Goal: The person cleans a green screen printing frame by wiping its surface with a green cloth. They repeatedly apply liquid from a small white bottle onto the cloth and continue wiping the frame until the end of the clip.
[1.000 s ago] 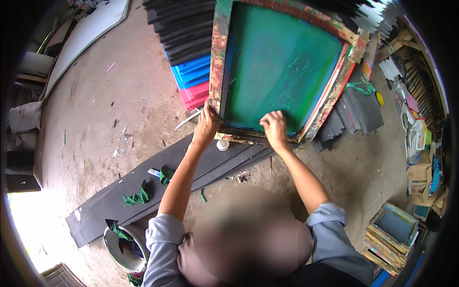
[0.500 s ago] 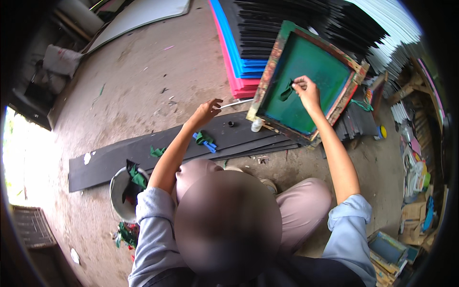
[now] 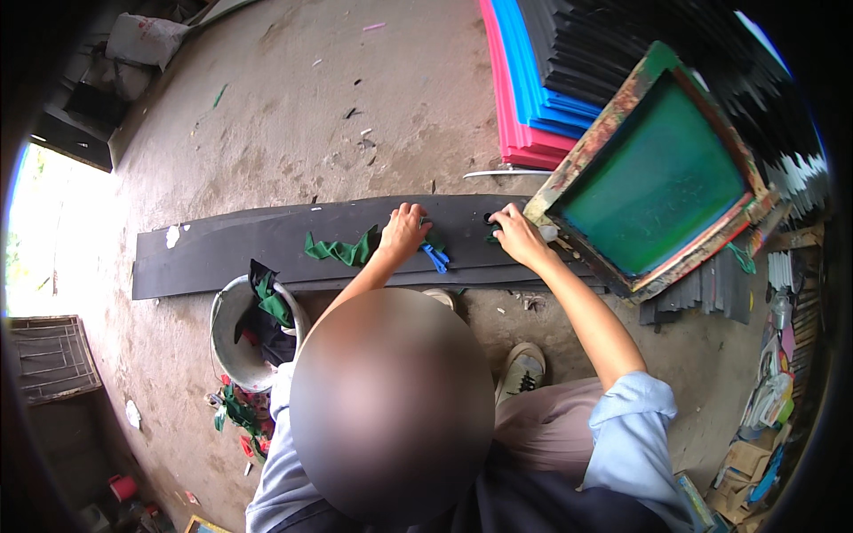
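Right hand (image 3: 521, 238) moved off framed screen (image 3: 662, 178), pinching green rag (image 3: 491, 234) at its left, left hand (image 3: 404, 233), hold unclear

The right hand (image 3: 520, 238) partly hides a green scrap (image 3: 491, 234), its grip unclear.

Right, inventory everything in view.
Printing screen: one, green, wood-framed, right
Stacked sheets: many, black, blue, pink, upper right
Strip: one, white, beside stacked sheets
Long sheets: several, black, across middle
Cloth scraps: at least two, green, on long sheets
Small item: one, blue, on long sheets
Bucket: one, grey, left, holding cloth
Rag heap: one, green and red, below bucket
Clutter: uncounted, mixed colours, right edge
Shoes: two, pale, lower middle
Left hand: one, bare, over long sheets
Right hand: one, bare, left of screen
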Demonstrator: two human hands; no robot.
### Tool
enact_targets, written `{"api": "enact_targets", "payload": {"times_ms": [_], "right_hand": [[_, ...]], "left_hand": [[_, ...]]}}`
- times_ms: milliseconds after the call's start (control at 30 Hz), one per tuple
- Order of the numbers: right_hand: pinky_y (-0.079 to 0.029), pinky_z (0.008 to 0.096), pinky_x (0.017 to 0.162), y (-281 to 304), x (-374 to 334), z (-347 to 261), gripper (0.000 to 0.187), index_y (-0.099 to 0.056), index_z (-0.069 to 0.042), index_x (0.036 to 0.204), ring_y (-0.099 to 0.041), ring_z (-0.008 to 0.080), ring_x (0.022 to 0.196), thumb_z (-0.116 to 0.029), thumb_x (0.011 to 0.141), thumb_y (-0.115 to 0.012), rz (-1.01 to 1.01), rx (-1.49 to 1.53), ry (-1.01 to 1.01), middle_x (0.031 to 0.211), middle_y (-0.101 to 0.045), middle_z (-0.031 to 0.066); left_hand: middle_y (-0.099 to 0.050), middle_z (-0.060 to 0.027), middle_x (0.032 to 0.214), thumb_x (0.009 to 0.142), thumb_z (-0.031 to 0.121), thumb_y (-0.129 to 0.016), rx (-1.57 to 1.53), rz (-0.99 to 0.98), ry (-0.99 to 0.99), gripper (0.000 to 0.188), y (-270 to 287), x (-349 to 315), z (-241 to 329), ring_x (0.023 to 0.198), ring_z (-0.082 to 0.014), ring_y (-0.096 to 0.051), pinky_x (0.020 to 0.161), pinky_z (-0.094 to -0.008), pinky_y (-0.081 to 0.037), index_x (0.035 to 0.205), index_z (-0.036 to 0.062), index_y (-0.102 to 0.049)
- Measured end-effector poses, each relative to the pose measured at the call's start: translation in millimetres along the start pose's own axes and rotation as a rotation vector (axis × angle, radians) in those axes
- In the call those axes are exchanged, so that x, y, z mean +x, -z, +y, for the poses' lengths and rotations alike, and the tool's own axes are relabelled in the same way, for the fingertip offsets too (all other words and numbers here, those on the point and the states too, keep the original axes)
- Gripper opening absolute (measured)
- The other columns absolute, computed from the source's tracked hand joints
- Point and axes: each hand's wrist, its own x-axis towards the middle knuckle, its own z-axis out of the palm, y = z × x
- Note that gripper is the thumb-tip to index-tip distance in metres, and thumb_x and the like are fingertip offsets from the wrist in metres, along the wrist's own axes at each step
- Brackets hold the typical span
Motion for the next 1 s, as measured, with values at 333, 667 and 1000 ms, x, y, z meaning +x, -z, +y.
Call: {"api": "enact_targets", "payload": {"times_ms": [333,667,1000], "right_hand": [[-0.042,0.0385,0.091,-41,44,-9,0.039,-0.053,-0.007,0.113,-0.052,0.0313,0.106,-0.02,0.079,-0.065,-0.083,0.399,0.02,0.111,-0.052,0.0145],[-0.042,0.0253,0.074,88,48,-40,0.021,-0.06,-0.004,0.098,-0.054,0.0097,0.082,-0.017,0.082,-0.065,-0.077,0.926,-0.217,0.086,-0.06,0.0015],[-0.036,0.0276,0.086,195,-62,-99,0.028,-0.049,-0.004,0.102,-0.047,0.0126,0.097,-0.017,0.082,-0.063,0.273,1.332,-0.074,0.098,-0.051,0.0036]], "left_hand": [[-0.06,-0.0131,0.083,0.074,0.013,-0.067,-0.469,-0.031,0.273,0.023,-26,9,4,0.075,-0.0277,-0.06,0.068,-0.0337,-0.048,0.092,0.0041,-0.054],[-0.064,-0.006,0.081,0.082,0.01,-0.064,-1.039,-0.045,0.063,0.025,82,57,94,0.074,-0.0077,-0.059,0.065,-0.0217,-0.047,0.102,0.0001,-0.053],[-0.066,-0.0091,0.073,0.073,0.012,-0.074,-0.768,0.047,-0.289,0.033,193,48,219,0.065,-0.012,-0.062,0.059,-0.0266,-0.049,0.096,0.0029,-0.053]]}}
